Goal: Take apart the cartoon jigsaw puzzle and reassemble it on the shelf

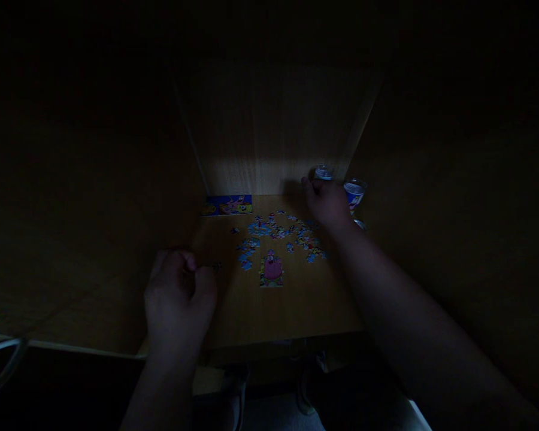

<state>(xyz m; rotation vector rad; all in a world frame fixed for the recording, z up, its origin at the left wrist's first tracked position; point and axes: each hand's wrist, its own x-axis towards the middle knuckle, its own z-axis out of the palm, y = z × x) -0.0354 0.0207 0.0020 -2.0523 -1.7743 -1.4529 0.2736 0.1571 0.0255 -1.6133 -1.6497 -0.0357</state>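
The scene is very dark. Loose jigsaw pieces (281,230) lie scattered on a wooden desk (296,305). A small joined section with a pink figure (272,269) lies nearer me. My left hand (177,299) hovers at the desk's left front, fingers curled in a pinch on what looks like a small puzzle piece (216,266). My right hand (326,200) reaches to the far right of the desk, fingers closed beside a clear cup (322,173); what it grips is hidden.
A blue picture card or box lid (228,205) lies at the back left of the desk. A second clear cup (354,193) stands at the back right. Wooden panels wall the desk at the back and both sides. A cable (2,353) runs at far left.
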